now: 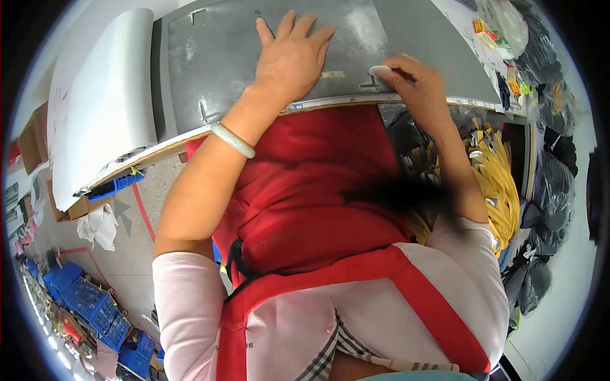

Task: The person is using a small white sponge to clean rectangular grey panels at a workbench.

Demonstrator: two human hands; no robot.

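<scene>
My left hand (289, 60) lies flat on a dark grey sheet (216, 57) on the worktable, fingers spread. White powdery smudges show on the sheet, along with black L-shaped corner marks (208, 112). A short tan strip (332, 75) lies to the right of that hand. My right hand (419, 86) is closed in a pinch on a small white disc (380, 68) with a thin edge. The disc is just above another corner mark (369, 83), close to the table's near edge; whether it touches the sheet, I cannot tell.
A large pale roll of sheet material (108, 101) covers the table's left end. Yellow strips (499, 184) hang in a bundle below right, near black plastic bags (549, 190). Small boxes (486, 35) lie at the far right. Blue crates (95, 308) stand on the floor at left.
</scene>
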